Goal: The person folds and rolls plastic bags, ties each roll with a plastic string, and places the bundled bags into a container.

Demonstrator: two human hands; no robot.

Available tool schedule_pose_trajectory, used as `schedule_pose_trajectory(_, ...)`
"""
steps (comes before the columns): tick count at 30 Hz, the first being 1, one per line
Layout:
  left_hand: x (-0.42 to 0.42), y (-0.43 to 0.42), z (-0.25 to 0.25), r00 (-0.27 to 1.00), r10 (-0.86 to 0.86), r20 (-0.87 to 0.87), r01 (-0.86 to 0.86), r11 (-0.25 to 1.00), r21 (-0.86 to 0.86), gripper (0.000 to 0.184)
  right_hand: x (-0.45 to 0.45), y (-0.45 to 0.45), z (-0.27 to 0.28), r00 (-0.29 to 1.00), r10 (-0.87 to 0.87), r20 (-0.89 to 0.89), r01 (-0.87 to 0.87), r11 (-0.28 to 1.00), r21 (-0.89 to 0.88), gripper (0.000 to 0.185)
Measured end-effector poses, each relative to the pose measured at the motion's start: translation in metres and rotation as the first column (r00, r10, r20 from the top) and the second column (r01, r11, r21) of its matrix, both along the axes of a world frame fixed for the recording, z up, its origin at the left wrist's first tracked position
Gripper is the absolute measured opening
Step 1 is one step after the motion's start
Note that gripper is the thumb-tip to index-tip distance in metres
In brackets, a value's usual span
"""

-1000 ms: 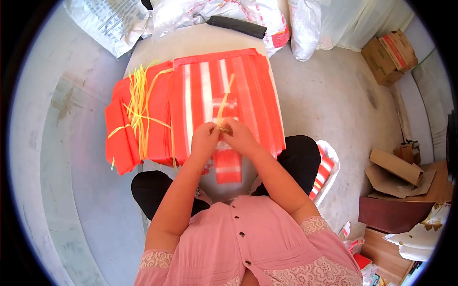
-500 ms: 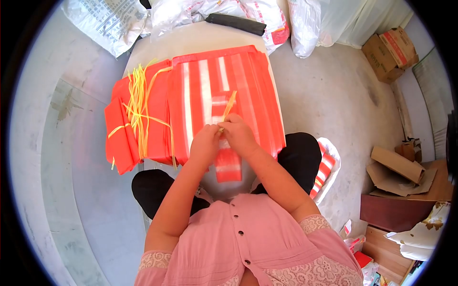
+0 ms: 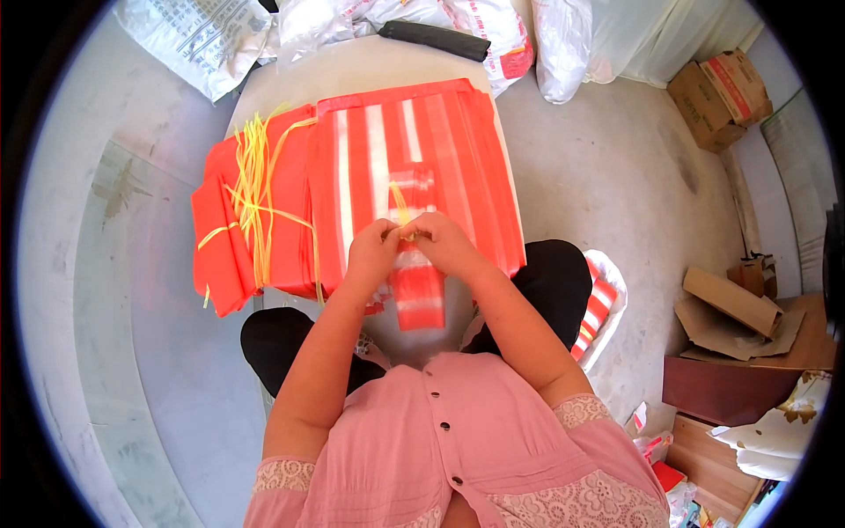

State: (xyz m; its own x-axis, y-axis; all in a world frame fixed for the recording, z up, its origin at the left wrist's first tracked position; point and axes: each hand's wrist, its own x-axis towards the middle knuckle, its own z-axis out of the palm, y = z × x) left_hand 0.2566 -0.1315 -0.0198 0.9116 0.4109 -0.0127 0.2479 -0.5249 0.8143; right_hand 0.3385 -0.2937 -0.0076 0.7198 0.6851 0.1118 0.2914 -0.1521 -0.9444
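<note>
A folded red-and-white striped bundle (image 3: 419,299) lies lengthwise under my hands, its near end reaching past the table edge. Around its middle runs a yellow ribbon (image 3: 400,201), with a loose end pointing away from me. My left hand (image 3: 373,250) pinches the ribbon from the left side. Close against it, my right hand (image 3: 440,244) is closed on the ribbon too, fingertips meeting above the bundle. The exact crossing of the ribbon is hidden by my fingers. Beneath lies a wide stack of red-and-white striped plastic sheets (image 3: 352,167).
On the left of the table (image 3: 290,79) are red folded pieces (image 3: 211,255) and a bunch of yellow ribbons (image 3: 253,198). A black roll (image 3: 435,40) and white bags (image 3: 396,12) sit at the back. Beside my right knee, a white container (image 3: 616,308) holds striped bundles.
The ribbon's loose end has swung from the right to the left. My hands have shifted slightly, and both stay closed over the middle of the bundle.
</note>
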Motion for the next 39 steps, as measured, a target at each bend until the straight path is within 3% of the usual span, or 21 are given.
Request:
schedule_pose_trajectory(4,0.000,0.002,0.002,0.999,0.036,-0.010,-0.036,0.999,0.020,0.018,0.000,-0.001,-0.005,0.984,0.007,0.180,0.002,0.999,-0.047,0.016)
schedule_pose_trajectory(7,-0.001,-0.001,0.016,0.994,0.104,-0.036,-0.099,0.986,0.133,0.018,-0.005,-0.008,-0.012,0.971,-0.060,0.232,0.047,0.997,0.060,0.009)
schedule_pose_trajectory(10,0.002,0.002,0.019,0.988,0.148,-0.055,-0.129,0.958,0.255,0.017,-0.005,-0.025,-0.019,0.983,-0.037,0.179,0.036,0.999,0.008,0.004)
schedule_pose_trajectory(12,0.002,0.003,0.018,0.986,0.150,-0.077,-0.122,0.950,0.289,0.016,-0.010,-0.032,-0.022,0.983,-0.060,0.176,0.063,0.998,-0.010,0.011)
schedule_pose_trajectory(15,0.004,0.001,0.001,0.934,0.199,0.296,-0.303,0.880,0.365,0.017,-0.023,-0.041,-0.015,0.975,-0.153,0.162,0.158,0.987,-0.014,0.029)
schedule_pose_trajectory(18,-0.008,0.011,-0.012,0.945,0.194,0.263,-0.255,0.941,0.223,0.025,-0.033,-0.048,-0.008,0.971,-0.172,0.167,0.190,0.977,-0.100,0.052)
schedule_pose_trajectory(21,-0.043,-0.010,0.022,0.993,0.084,-0.080,-0.091,0.992,-0.087,0.033,-0.046,-0.049,-0.002,0.985,-0.150,0.087,0.163,0.972,-0.170,0.064)
schedule_pose_trajectory(22,-0.055,-0.012,0.012,0.999,0.032,-0.037,-0.036,0.993,-0.113,0.036,-0.049,-0.050,0.001,0.988,-0.145,0.044,0.151,0.971,-0.185,0.066)
schedule_pose_trajectory(24,-0.077,-0.015,-0.014,0.996,-0.068,0.052,0.076,0.984,-0.161,0.041,-0.054,-0.047,0.019,0.960,-0.171,-0.222,0.147,0.982,-0.120,0.067)
schedule_pose_trajectory(26,-0.089,-0.023,-0.011,0.998,-0.010,0.064,0.035,0.917,-0.397,0.045,-0.060,-0.043,0.030,0.917,-0.123,-0.379,0.141,0.990,0.019,0.065)
schedule_pose_trajectory(27,-0.093,-0.026,-0.009,0.998,0.021,0.065,0.015,0.862,-0.507,0.047,-0.064,-0.041,0.032,0.912,-0.069,-0.403,0.131,0.983,0.127,0.062)
schedule_pose_trajectory(28,-0.100,-0.032,0.026,0.996,0.074,-0.049,-0.086,0.667,-0.740,0.052,-0.067,-0.040,0.035,0.906,-0.014,-0.423,0.124,0.964,0.233,0.060)
schedule_pose_trajectory(31,-0.109,-0.027,0.023,0.988,0.157,-0.005,-0.018,0.086,-0.996,0.055,-0.069,-0.040,0.050,0.937,0.115,-0.330,-0.076,0.989,0.129,0.050)
schedule_pose_trajectory(32,-0.110,-0.026,0.031,0.984,0.159,-0.077,-0.080,0.013,-0.997,0.049,-0.068,-0.038,0.050,0.952,0.032,-0.304,-0.018,0.999,0.047,0.048)
schedule_pose_trajectory(34,-0.114,-0.022,0.015,0.987,0.111,-0.120,-0.139,0.184,-0.973,0.044,-0.064,-0.032,0.051,0.965,-0.129,-0.227,0.106,0.988,-0.110,0.044)
schedule_pose_trajectory(35,-0.114,-0.021,0.007,0.986,0.089,-0.144,-0.163,0.269,-0.949,0.041,-0.060,-0.030,0.037,0.971,-0.134,-0.197,0.117,0.989,-0.095,0.044)
schedule_pose_trajectory(37,-0.118,-0.024,-0.002,0.985,0.099,-0.140,-0.163,0.289,-0.943,0.040,-0.052,-0.027,0.003,0.980,-0.149,-0.136,0.141,0.988,-0.066,0.044)
schedule_pose_trajectory(39,-0.120,-0.030,-0.004,0.991,0.078,-0.107,-0.125,0.279,-0.952,0.040,-0.053,-0.023,-0.010,0.957,-0.110,-0.270,0.109,0.994,-0.018,0.042)
